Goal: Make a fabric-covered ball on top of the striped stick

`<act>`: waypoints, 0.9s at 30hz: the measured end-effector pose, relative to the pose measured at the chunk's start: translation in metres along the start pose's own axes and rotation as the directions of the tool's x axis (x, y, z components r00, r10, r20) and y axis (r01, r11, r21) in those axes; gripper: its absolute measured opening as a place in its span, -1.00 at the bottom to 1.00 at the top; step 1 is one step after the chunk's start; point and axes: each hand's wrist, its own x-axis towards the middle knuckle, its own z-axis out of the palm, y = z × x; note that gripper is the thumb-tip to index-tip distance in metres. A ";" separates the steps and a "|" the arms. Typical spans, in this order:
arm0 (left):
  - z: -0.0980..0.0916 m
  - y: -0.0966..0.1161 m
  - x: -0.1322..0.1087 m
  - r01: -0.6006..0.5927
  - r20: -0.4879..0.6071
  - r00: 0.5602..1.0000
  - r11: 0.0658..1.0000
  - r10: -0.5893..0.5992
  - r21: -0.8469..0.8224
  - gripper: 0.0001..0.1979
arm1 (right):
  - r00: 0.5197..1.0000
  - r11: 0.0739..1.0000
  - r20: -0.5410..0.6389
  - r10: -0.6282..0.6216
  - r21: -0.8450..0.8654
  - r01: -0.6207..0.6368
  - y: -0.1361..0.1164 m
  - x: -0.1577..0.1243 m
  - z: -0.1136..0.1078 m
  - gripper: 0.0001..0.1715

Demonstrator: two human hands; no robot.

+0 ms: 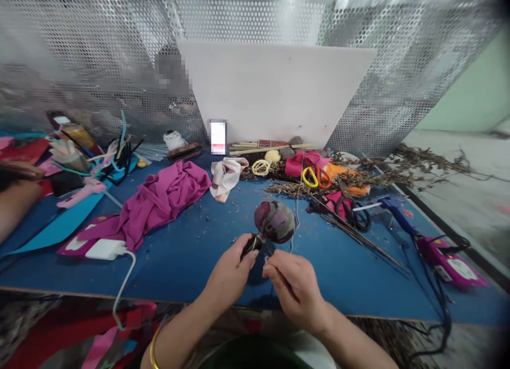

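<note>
My left hand (pixel 231 268) is closed around the dark stem under a round fabric ball (pixel 274 220) of purple, maroon and grey cloth, holding it up over the blue table (pixel 191 252). My right hand (pixel 295 284) pinches a thin thread (pixel 297 209) just below the ball; the thread runs up past the ball's right side toward the back of the table. Both hands sit close together near the table's front edge.
A magenta cloth (pixel 159 199) lies to the left beside a white charger (pixel 105 248) with its cable. Yellow-handled scissors (pixel 311 176), black scissors (pixel 354 212), a blue glue gun (pixel 394 209), dried twigs (pixel 358 178) and thin sticks lie right. Another person's arm (pixel 11 204) rests far left. A perforated metal screen stands behind.
</note>
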 end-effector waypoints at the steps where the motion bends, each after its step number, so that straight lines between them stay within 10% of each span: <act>1: -0.002 -0.001 -0.001 -0.006 0.005 1.000 0.998 0.006 0.055 -0.73 | 0.997 0.999 0.075 0.016 0.039 -0.019 -0.003 0.004 -0.009 -0.74; 8: -0.011 0.002 -0.012 0.039 0.034 0.998 0.964 -0.050 0.263 -0.69 | 0.970 0.997 0.231 -0.079 -0.001 0.081 -0.021 0.039 -0.071 -0.76; 14: -0.013 0.006 -0.025 -0.106 0.257 0.966 0.847 -0.037 0.520 -0.67 | 0.906 0.961 0.334 -0.260 0.000 0.276 -0.011 0.072 -0.060 -0.73; 21: -0.018 0.030 -0.047 -0.315 0.519 0.854 0.818 0.023 0.482 -0.71 | 0.883 0.989 0.466 -0.053 0.145 -0.017 0.023 0.101 -0.036 -0.63; 27: -0.029 0.038 -0.054 -0.367 0.498 0.856 0.843 0.140 0.394 -0.78 | 0.884 0.959 0.425 0.195 0.105 -0.262 0.060 0.075 -0.008 -0.61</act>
